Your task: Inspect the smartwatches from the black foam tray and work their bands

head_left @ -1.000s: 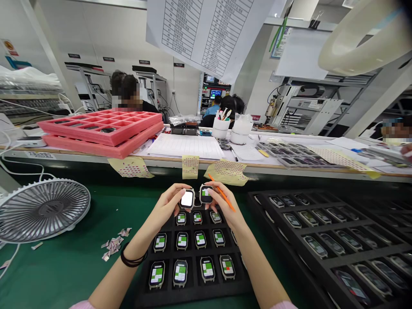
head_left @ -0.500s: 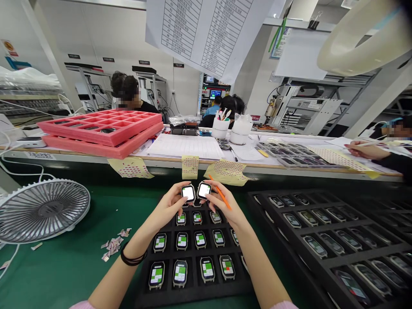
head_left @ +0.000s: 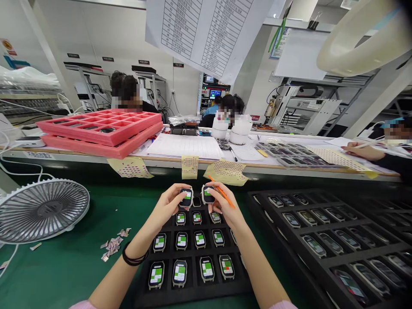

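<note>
My left hand (head_left: 174, 198) grips a smartwatch body (head_left: 186, 197) without a strap, its thumb on the lit screen. In my right hand (head_left: 222, 201) is a second smartwatch body (head_left: 208, 194), thumb also against its screen. An orange stick-like tool (head_left: 223, 193) rests across the fingers of that same hand. Both screens show green and white blocks. Beneath the hands lies a black foam tray (head_left: 193, 296) with rows of watch bodies such as this watch (head_left: 207, 269); most screens glow green and white, and a few have a red patch. My forearms cover part of the tray's sides.
On the right stand more black trays (head_left: 309, 234) of watches. A white fan (head_left: 48, 210) and small paper scraps (head_left: 112, 249) are at left. Red foam trays (head_left: 103, 133) and papers (head_left: 185, 146) occupy the shelf. A co-worker's hand (head_left: 362, 150) shows at far right.
Both held watch screens have turned from plain white to green and white blocks. The two watches have moved slightly apart and are turned a little.
</note>
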`<state>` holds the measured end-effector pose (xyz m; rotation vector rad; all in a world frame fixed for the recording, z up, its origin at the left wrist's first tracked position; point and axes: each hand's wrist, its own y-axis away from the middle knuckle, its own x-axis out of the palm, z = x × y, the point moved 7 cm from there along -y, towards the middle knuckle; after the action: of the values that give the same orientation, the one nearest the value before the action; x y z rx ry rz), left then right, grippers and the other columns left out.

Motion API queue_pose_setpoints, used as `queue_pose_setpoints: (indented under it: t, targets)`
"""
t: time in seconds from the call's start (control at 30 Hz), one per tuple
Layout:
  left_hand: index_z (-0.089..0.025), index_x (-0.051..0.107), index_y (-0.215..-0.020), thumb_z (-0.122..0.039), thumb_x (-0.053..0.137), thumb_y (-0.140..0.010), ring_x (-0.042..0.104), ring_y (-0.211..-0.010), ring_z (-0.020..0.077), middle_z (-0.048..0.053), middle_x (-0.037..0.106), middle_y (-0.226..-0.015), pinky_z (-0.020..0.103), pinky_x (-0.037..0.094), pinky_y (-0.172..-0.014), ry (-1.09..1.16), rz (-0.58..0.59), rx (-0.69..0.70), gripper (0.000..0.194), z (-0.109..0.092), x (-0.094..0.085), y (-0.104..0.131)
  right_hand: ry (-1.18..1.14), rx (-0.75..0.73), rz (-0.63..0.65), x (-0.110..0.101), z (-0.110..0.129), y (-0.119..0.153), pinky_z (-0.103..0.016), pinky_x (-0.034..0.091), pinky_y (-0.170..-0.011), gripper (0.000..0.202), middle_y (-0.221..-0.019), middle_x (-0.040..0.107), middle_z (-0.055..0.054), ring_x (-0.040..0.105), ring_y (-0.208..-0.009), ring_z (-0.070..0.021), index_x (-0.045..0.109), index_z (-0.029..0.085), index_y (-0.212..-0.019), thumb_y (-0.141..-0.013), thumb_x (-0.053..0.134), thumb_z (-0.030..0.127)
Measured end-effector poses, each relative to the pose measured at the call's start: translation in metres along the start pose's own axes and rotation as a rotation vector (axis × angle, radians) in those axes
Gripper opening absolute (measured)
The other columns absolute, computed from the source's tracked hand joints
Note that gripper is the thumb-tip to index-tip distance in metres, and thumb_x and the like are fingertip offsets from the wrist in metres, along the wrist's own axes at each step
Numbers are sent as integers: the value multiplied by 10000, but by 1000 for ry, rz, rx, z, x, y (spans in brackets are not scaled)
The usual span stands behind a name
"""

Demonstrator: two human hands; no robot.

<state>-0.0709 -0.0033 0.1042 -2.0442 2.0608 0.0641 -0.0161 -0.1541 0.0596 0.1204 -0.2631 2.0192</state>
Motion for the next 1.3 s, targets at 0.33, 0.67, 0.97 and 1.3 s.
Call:
queue_pose_setpoints:
  t: [0.33, 0.67, 0.97, 1.3]
  targets:
    - [-113, 481, -1253, -411, 531, -911, 591, -771, 130, 117, 548, -1122, 173, 288, -466, 22, 33, 18, 457, -3, 4, 3, -9, -33, 42, 3, 1, 1, -94, 313, -413, 598, -968, 510, -86, 527, -630, -36, 383, 110, -1240, -825, 530, 516]
    - [-115, 474, -1266, -389, 528, -921, 571, -750, 90, 105, 544, -1131, 138, 316, -450, 18, 45, 48, 444, -1, 2, 0, 8, -39, 51, 2, 1, 1, -100, 335, -427, 610, -1035, 511, -114, 537, -652, -42, 373, 112, -1255, -833, 510, 530]
    - [-111, 493, -1247, -440, 593, -865, 586, -721, 96, 128, 537, -1179, 128, 326, -419, -18, 73, 34, 514, 8, -3, -5, 33, -49, 54, 2, 1, -1, -97, 337, -433, 622, -1156, 496, -154, 547, -670, -40, 368, 114, -1270, -827, 526, 521]
    - [-105, 504, -1265, -520, 532, -876, 563, -664, 80, 115, 549, -1114, 143, 328, -426, -33, 65, -18, 569, 0, -2, -3, 55, -60, 59, 5, 4, 4, -95, 340, -443, 609, -1180, 497, -158, 550, -673, -37, 371, 110, -1258, -824, 544, 499]
